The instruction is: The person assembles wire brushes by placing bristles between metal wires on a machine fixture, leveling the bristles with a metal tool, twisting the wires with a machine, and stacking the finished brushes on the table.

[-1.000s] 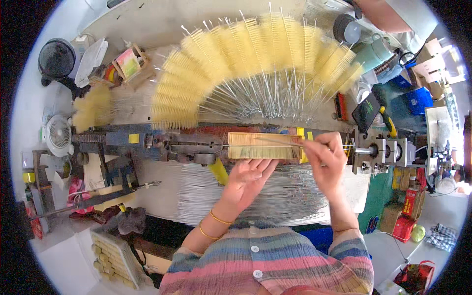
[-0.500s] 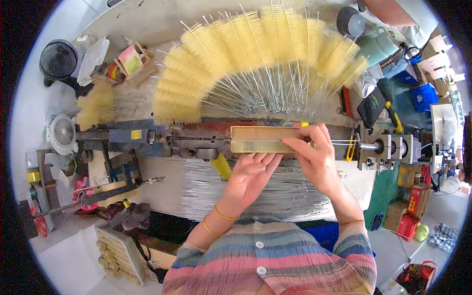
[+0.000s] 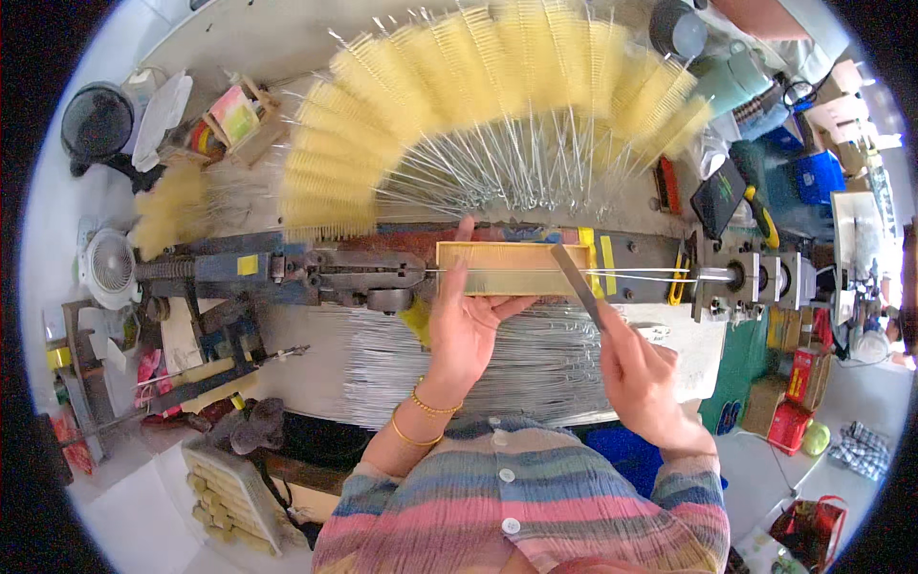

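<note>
Nearest the person, at the near edge of the desk (image 3: pixel 669 359), a sheet of thin grey wires (image 3: pixel 535 359) lies flat, and both forearms reach over it. The right hand (image 3: pixel 641 378) is closed around the lower end of a flat grey metal strip (image 3: pixel 577 285), which slants up and to the left until its tip rests on the right end of the bristle pad (image 3: pixel 512 269). The left hand (image 3: pixel 466 320) is open, palm down, with its fingers spread; the forefinger lies straight across the left part of the pad and the other fingertips touch its near edge, so it presses but grips nothing.

The pad, a flat yellow rectangle of bristles, lies along the middle of the long blue machine (image 3: pixel 287 268) that runs from the left edge of the desk to the right, with a thin wire (image 3: pixel 650 276) stretched from the pad toward the metal clamp block (image 3: pixel 746 282) on the right.

To do this step well, I judge the strip should stay flat and square to the bristles while the left hand keeps even pressure, so the layer stays level and no tuft slides off the wire.

Beyond the machine, finished yellow brushes (image 3: pixel 478 105) fan out in an arc across the far side of the desk, their wire stems meeting near the middle. A small white fan (image 3: pixel 110 268) sits at the left edge.
</note>
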`<action>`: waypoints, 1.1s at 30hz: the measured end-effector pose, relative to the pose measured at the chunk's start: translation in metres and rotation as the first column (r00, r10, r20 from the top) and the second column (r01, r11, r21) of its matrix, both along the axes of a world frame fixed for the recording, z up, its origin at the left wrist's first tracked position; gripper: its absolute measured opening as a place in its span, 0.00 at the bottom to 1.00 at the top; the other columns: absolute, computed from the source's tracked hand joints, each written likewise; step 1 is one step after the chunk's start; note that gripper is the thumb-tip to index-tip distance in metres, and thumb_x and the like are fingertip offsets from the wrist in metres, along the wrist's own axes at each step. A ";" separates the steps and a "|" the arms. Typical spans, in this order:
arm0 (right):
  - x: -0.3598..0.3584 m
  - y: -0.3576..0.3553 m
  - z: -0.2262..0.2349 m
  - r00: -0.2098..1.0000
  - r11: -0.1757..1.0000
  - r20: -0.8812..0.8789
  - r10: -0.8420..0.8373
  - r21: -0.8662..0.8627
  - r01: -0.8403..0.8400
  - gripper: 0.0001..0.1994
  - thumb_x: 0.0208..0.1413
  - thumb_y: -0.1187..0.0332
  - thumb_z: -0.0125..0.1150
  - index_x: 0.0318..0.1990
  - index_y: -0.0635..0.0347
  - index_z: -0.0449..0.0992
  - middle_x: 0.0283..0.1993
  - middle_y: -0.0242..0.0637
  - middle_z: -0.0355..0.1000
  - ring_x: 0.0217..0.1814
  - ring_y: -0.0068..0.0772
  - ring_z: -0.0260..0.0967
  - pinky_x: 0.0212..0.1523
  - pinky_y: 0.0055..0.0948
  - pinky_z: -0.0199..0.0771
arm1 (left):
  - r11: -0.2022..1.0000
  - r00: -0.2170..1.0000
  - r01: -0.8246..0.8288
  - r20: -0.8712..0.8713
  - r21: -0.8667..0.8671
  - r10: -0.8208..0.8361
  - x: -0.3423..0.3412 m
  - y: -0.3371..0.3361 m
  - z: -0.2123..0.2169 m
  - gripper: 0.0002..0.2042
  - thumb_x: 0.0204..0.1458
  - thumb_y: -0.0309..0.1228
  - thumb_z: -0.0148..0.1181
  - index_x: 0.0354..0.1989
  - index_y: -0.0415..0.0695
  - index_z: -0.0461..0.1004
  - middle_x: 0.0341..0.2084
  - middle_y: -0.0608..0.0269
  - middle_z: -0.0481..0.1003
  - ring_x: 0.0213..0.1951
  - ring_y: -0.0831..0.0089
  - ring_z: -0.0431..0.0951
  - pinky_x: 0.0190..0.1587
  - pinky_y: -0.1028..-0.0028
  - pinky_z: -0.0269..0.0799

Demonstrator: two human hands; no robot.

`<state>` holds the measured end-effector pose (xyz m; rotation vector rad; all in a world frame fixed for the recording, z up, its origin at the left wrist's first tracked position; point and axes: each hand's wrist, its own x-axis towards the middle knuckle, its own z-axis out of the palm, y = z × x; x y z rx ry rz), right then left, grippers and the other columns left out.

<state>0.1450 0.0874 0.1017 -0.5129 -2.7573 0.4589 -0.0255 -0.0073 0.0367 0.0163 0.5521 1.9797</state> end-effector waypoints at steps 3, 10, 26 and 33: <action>-0.009 -0.012 -0.001 0.996 0.996 0.080 0.024 0.081 -0.031 0.30 0.36 0.79 0.54 0.55 0.71 0.62 0.19 0.30 0.57 0.16 0.25 0.60 0.13 0.25 0.62 | 0.991 0.989 -0.043 -0.147 -0.123 0.024 0.000 -0.001 -0.001 0.25 0.59 0.44 0.37 0.64 0.54 0.45 0.53 0.58 0.62 0.53 0.59 0.66 0.52 0.57 0.67; -0.012 0.015 0.008 0.997 0.997 -0.020 -0.078 -0.013 0.077 0.29 0.39 0.82 0.56 0.55 0.69 0.62 0.22 0.37 0.64 0.18 0.29 0.64 0.17 0.29 0.65 | 0.964 0.980 0.052 -0.172 -0.262 -0.100 -0.007 -0.003 -0.005 0.24 0.58 0.40 0.43 0.62 0.52 0.49 0.53 0.56 0.64 0.53 0.60 0.67 0.54 0.57 0.66; -0.057 -0.040 -0.111 0.903 0.813 -0.384 -0.191 -0.577 -0.074 0.15 0.43 0.78 0.55 0.43 0.62 0.69 0.33 0.48 0.70 0.31 0.51 0.69 0.34 0.38 0.68 | 0.613 0.493 -0.346 -0.694 -0.710 -0.525 -0.004 -0.115 -0.032 0.06 0.53 0.25 0.50 0.33 0.35 0.72 0.34 0.60 0.73 0.39 0.74 0.70 0.44 0.74 0.65; -0.066 -0.033 -0.072 0.994 0.597 0.079 0.079 -0.802 0.017 0.23 0.52 0.66 0.49 0.57 0.58 0.57 0.45 0.53 0.68 0.45 0.51 0.68 0.39 0.43 0.70 | 0.385 0.433 -0.745 -0.834 -0.545 -0.343 -0.010 -0.138 -0.025 0.10 0.55 0.27 0.47 0.41 0.35 0.69 0.38 0.58 0.70 0.42 0.67 0.68 0.47 0.68 0.63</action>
